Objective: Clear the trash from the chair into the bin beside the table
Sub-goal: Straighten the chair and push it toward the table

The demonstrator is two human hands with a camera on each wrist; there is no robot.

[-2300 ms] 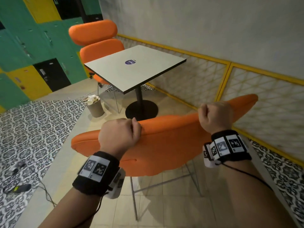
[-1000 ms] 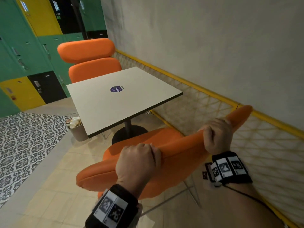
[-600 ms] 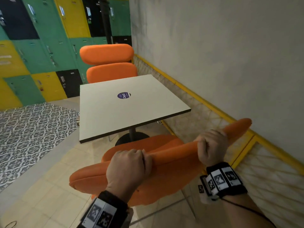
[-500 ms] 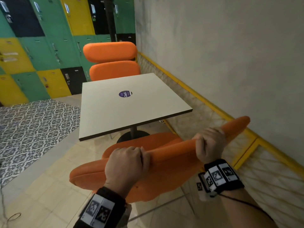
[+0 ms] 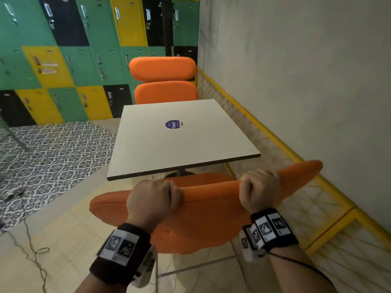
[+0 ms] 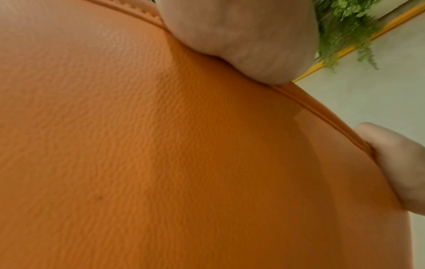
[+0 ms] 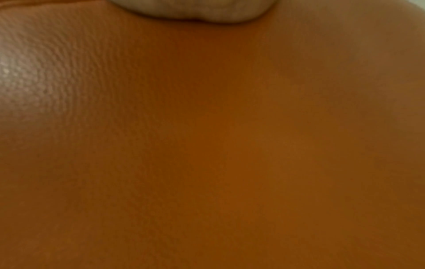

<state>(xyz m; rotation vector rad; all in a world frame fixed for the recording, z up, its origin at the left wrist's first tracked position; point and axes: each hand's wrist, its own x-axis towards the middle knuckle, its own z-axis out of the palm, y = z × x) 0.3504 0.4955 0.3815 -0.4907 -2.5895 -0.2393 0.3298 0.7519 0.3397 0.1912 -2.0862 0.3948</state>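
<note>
Since the earlier view: the near chair (image 5: 203, 216) has come closer to the tabletop (image 5: 182, 142), its seat now partly under the near edge; the bin, then on the floor left of the table, is out of sight.

Left hand (image 5: 153, 199): grip curled over the top edge of the chair's backrest, fingers wrapped toward the front. The left wrist view shows grained orange upholstery (image 6: 184, 154) with a seam, the palm pressed to it.

Right hand (image 5: 260, 192): grip likewise curled round the backrest top, nearer the wall. The right wrist view is filled with the orange covering (image 7: 207, 145).

Wrist bands (image 5: 121, 246): black, each with square black-and-white marker tags.

Tabletop: white, square, dark-edged, on a round pedestal base. At its centre a round purple sticker (image 5: 173, 124) reading "ClayG"; smaller print illegible.

Second orange chair (image 5: 164, 81): at the far side of the table.

Lockers (image 5: 69, 60): green, yellow and black doors; labels unreadable.

No trash is visible on the chair.
</note>
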